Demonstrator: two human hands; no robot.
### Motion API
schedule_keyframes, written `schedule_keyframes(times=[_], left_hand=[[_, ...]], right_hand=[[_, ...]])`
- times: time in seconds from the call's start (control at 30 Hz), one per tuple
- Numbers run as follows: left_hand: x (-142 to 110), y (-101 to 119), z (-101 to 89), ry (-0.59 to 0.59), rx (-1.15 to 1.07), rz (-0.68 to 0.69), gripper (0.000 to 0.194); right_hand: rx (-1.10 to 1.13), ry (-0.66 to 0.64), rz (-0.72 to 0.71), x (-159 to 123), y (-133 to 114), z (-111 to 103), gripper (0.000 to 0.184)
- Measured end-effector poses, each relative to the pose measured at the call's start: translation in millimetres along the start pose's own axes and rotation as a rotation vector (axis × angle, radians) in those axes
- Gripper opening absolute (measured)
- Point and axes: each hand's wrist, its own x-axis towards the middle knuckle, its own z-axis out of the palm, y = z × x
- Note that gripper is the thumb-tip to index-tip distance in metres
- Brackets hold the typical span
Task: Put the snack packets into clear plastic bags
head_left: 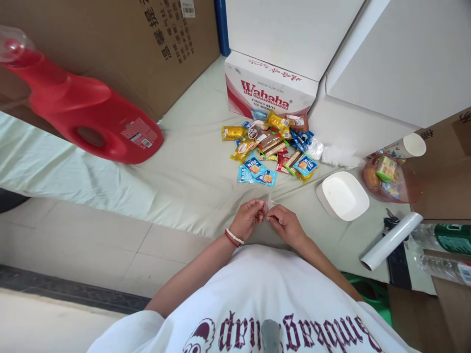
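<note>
Close to my body, at the table's front edge, my left hand point(247, 219) and my right hand point(287, 224) meet with their fingertips pinched. Between them is a small, thin clear plastic bag point(269, 202), gripped from both sides; its opening cannot be made out. Just beyond my hands lies a pile of wrapped snacks point(274, 142). Blue snack packets point(256, 169) lie at its near edge, and yellow packets point(234, 133) are at its left. On the pile's right side is crumpled clear plastic point(333, 154).
Behind the pile stands a Wahaha carton point(270, 88). A white bowl point(344, 197), a reddish clear bowl of snacks point(392, 184), a paper cup point(410, 146), a plastic roll point(392, 241) and bottles point(451, 238) are at right. A large red jug point(88, 113) stands left.
</note>
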Motion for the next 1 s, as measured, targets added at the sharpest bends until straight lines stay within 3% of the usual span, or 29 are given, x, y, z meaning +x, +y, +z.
schedule_keyframes(times=[0.1, 0.17, 0.3, 0.4, 0.5, 0.6, 0.67, 0.77, 0.9, 1.0], left_hand=[[-0.6, -4.5, -2.6, -0.005, 0.141, 0.047, 0.043], [-1.2, -5.6, -3.1, 0.004, 0.255, 0.113, 0.041], [-6.5, -4.2, -3.6, -0.013, 0.513, 0.325, 0.031], [-11.6, -4.7, -3.5, -0.051, 0.684, 0.499, 0.025], [-13.9, -5.1, -5.3, -0.056, 0.735, 0.589, 0.023], [-14.6, -2.9, -11.1, 0.015, 0.752, 0.651, 0.022], [-16.3, -0.9, -15.8, 0.043, 0.791, 0.696, 0.021], [-21.3, -0.3, -20.0, 0.019, 0.887, 0.753, 0.022], [-25.8, -3.2, -19.1, -0.059, 0.972, 0.759, 0.026], [-24.0, -4.3, -19.7, -0.01, 0.905, 0.741, 0.021]], right_hand=[[0.056, -0.06, -0.014, -1.9, -2.1, -1.2, 0.023], [0.18, -0.07, 0.073, -4.0, -1.1, -1.1, 0.023], [0.663, 0.147, 0.471, -6.5, 5.1, -2.6, 0.043], [0.911, 0.263, 0.625, -3.5, 4.7, -8.0, 0.055], [0.944, 0.227, 0.62, 1.2, -0.9, -14.4, 0.044], [0.952, 0.274, 0.604, 3.8, -5.0, -19.0, 0.037], [0.955, 0.298, 0.611, 4.1, -6.0, -20.6, 0.038], [0.94, 0.223, 0.619, 4.4, -8.8, -20.5, 0.047], [0.843, 0.142, 0.573, 6.3, -16.3, -16.5, 0.041], [0.839, 0.161, 0.54, 5.7, -18.6, -13.5, 0.034]])
